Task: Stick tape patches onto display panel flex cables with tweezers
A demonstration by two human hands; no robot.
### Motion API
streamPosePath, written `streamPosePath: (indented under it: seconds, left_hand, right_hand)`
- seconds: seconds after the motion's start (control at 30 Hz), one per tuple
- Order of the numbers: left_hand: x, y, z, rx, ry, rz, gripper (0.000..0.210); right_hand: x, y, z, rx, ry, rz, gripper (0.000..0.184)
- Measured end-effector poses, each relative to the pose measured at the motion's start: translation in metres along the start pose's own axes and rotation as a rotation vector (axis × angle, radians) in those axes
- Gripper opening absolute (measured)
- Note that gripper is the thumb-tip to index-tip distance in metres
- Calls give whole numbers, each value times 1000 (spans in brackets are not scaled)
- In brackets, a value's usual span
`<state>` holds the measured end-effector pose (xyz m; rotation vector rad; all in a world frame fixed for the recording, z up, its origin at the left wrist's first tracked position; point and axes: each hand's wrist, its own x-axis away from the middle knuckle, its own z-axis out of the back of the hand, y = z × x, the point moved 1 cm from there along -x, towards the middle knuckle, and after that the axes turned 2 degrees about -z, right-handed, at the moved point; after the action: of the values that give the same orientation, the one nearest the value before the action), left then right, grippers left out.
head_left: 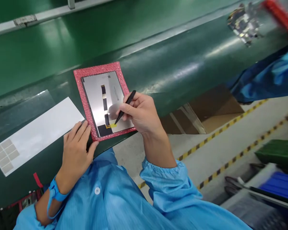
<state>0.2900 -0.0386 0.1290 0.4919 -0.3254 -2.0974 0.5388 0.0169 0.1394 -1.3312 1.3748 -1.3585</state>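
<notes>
A flat display panel (93,92) with a silvery back lies on a pink bubble-wrap sheet (78,75) near the bench's front edge. Down the panel's middle runs a dark flex cable (105,105), a yellow piece of tape (113,125) beside its lower end. My right hand (144,111) is closed round a slim black pointed tool (126,107), its tip at the yellow tape; I cannot tell whether it is a pen or tweezers. My left hand (78,148) rests with fingers stretched out against the wrap's lower left edge, beside a white sheet (43,131).
Several grey rectangular stickers (6,156) sit on the white sheet's left end. A green bench (170,73) carries a blurred electronic assembly (243,24) at the far right, near another person's blue sleeve (268,75). Cardboard boxes (216,108) and a blue bin (280,185) stand below right.
</notes>
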Motion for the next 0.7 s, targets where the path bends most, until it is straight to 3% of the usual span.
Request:
streamPosePath:
  seconds: [0.3,0.6,0.7]
  left_hand:
    - [-9,5,3,-33,58,-39,39]
    - [-12,9,9,-2,105,-54,39]
    - [-18,13,6,7,144,-125,40]
  right_hand:
    - [-11,2,-1,79,-112,-22,38]
    - [5,0,-2,78,21,-8,40]
    - [6,6,-1,108,30,-15,42]
